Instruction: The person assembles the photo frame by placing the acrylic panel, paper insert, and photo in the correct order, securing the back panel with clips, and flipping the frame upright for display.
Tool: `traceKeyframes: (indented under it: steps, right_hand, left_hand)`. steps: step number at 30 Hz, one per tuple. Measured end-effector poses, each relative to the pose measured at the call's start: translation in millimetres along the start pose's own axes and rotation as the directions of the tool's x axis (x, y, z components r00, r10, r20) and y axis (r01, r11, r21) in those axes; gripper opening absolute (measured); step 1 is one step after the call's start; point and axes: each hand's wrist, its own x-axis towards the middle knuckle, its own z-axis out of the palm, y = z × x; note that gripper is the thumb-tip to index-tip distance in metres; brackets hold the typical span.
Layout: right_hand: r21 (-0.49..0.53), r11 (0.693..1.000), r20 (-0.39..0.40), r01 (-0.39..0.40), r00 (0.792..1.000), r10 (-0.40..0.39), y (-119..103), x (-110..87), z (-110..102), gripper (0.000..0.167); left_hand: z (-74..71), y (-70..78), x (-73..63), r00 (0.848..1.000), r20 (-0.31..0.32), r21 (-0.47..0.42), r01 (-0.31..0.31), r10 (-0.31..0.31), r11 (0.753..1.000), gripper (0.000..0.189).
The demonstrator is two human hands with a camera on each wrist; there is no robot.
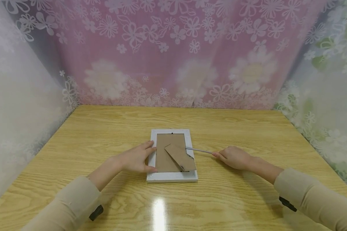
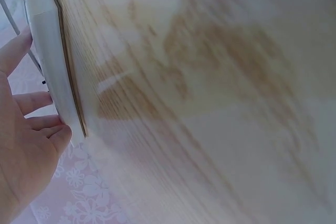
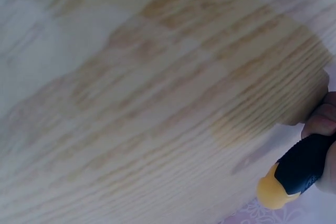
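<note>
A white picture frame [image 1: 172,177] lies face down on the table, its brown backing board [image 1: 162,141] upward. A stand flap [image 1: 180,155] with a dark-marked lower edge slants across the board. My left hand [image 1: 136,158] rests on the frame's left side, fingers spread and thumb near the lower corner. In the left wrist view its fingertips [image 2: 62,136] touch the frame's side. My right hand [image 1: 234,157] grips a screwdriver [image 1: 200,150], whose metal tip reaches the board's right edge. The right wrist view shows its black and yellow handle [image 3: 302,163].
A wood-grain table [image 1: 104,122] lies beneath everything. Flowered pink cloth [image 1: 162,64] hangs behind it, and pale patterned cloth [image 1: 329,112] hangs along the sides. Light glares off the table in front of the frame.
</note>
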Motion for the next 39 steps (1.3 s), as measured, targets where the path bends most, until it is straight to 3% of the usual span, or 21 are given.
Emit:
traceKeyframes:
  steps: [25,39]
  right_hand:
    - [-0.133,0.991,0.006,0.025,1.0,-0.024,-10.4,0.2,-11.6,0.04]
    - [-0.127,0.992,0.04,0.023,0.999,-0.018,-19.6,2.5,-29.3,0.046]
  left_hand:
    - [-1.5,0.2,0.2,1.0,0.006,0.012,-0.009,0.009,1.0,0.084]
    - [-1.6,-0.3,0.7,1.0,0.008,0.017,-0.013,0.013,1.0,0.084]
